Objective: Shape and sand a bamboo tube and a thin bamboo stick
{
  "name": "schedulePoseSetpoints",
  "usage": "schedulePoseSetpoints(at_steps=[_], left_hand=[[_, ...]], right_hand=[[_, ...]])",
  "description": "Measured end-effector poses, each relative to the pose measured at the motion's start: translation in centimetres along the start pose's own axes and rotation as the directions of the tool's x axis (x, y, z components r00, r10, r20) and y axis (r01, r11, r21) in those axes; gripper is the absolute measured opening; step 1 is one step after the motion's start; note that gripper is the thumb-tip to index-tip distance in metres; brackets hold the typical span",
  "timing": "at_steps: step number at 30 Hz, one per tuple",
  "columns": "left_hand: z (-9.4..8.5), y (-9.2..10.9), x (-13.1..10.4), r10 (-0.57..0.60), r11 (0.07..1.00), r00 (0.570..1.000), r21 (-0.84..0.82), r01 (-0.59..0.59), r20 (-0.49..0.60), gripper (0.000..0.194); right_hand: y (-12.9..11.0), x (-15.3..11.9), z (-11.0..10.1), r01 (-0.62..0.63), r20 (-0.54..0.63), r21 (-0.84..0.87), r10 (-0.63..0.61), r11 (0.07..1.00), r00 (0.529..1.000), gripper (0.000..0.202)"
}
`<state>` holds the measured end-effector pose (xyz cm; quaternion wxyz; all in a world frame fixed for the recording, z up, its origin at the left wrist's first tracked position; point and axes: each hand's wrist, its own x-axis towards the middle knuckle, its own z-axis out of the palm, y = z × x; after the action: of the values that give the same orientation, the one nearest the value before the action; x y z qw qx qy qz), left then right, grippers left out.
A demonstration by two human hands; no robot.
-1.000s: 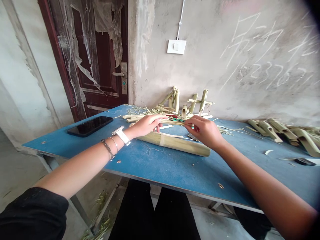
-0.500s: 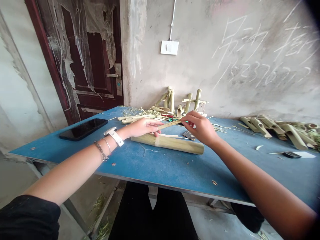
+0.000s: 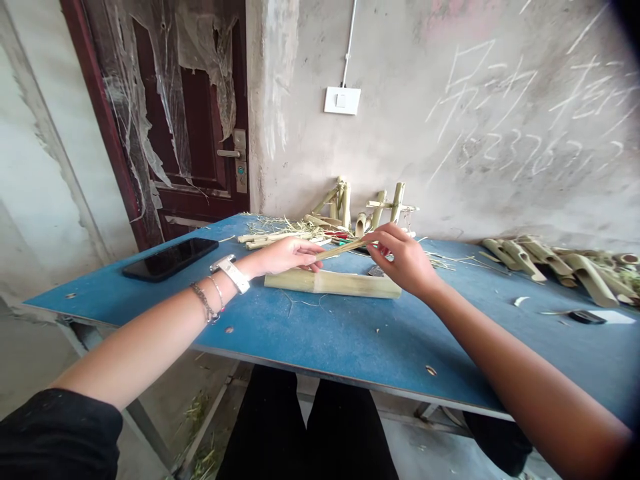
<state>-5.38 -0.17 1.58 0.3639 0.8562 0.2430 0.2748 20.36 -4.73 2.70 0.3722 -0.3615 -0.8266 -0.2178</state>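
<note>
A thin bamboo strip [image 3: 343,249] stretches between my two hands above the table. My left hand [image 3: 296,255] has its fingers closed on the strip's left end. At the other end, my right hand [image 3: 400,257] pinches it between thumb and fingers. Below them, a thick bamboo tube [image 3: 345,285] lies crosswise on the blue table [image 3: 310,340], apart from the strip. A small grey object [image 3: 376,271], partly hidden by my right hand, sits behind the tube.
To the left lies a black phone [image 3: 171,259]. Bamboo sticks and shavings [image 3: 280,233] are heaped at the back, before upright bamboo pieces [image 3: 346,203]. Cut bamboo tubes [image 3: 537,257] are piled at the right, near a black-and-white object [image 3: 587,317].
The bamboo tube on the table has turned slightly, its right end now further back. Both hands keep hold of the strip in nearly the same place. The view has shifted a little.
</note>
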Motion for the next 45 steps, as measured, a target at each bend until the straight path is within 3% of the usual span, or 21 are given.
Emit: schedulePoseSetpoints(at_steps=[9,13,17,20,23,26,30,33,37,41,45], left_hand=[[0.3,-0.2,0.3,-0.023,0.999,0.989,-0.028,0.019,-0.147,0.035],[0.2,-0.6,0.4,-0.037,0.997,0.989,-0.071,0.027,-0.142,0.035],[0.2,-1.0,0.4,-0.032,0.996,0.99,-0.088,0.021,-0.134,0.032],[0.3,-0.9,0.4,-0.064,0.994,0.988,-0.098,0.05,-0.138,0.028],[0.4,-0.5,0.4,-0.102,0.992,0.982,-0.092,0.088,-0.16,0.026],[0.3,-0.4,0.3,-0.123,0.99,0.976,-0.095,0.107,-0.177,0.027],[0.1,-0.8,0.4,-0.109,0.988,0.977,-0.129,0.087,-0.182,0.031],[0.0,-0.9,0.4,-0.112,0.981,0.974,-0.175,0.078,-0.197,0.031],[-0.1,-0.4,0.4,-0.147,0.969,0.951,-0.233,0.083,-0.27,0.023],[-0.2,0.2,0.3,-0.215,0.938,0.889,-0.34,0.072,-0.403,0.02],[-0.1,0.7,0.2,-0.273,0.917,0.844,-0.389,0.083,-0.462,0.022]], right_hand=[[0.0,0.0,-0.1,-0.058,-0.054,-0.012,0.058,0.998,0.997,0.032],[-0.2,0.0,-0.1,0.011,0.207,0.078,-0.027,0.997,0.978,0.026],[-0.7,-0.2,0.8,0.1,0.43,0.204,-0.181,0.974,0.884,0.036],[-0.8,-0.4,1.4,0.106,0.497,0.195,-0.191,0.975,0.846,0.04],[-0.3,-0.7,1.8,0.056,0.54,0.137,-0.122,0.989,0.833,0.04],[0.3,-1.0,2.1,-0.028,0.622,0.098,-0.039,0.995,0.782,0.04],[0.7,-1.0,2.0,-0.057,0.676,0.094,-0.022,0.994,0.737,0.037],[1.2,-0.9,1.5,-0.028,0.656,0.033,0.0,0.999,0.755,0.036],[3.1,-1.1,0.6,-0.041,0.528,-0.168,0.125,0.985,0.84,0.04],[5.2,-1.5,0.4,-0.241,0.351,-0.295,0.34,0.924,0.872,0.042],[5.6,-1.4,1.0,-0.479,0.169,-0.209,0.514,0.852,0.841,0.042]])
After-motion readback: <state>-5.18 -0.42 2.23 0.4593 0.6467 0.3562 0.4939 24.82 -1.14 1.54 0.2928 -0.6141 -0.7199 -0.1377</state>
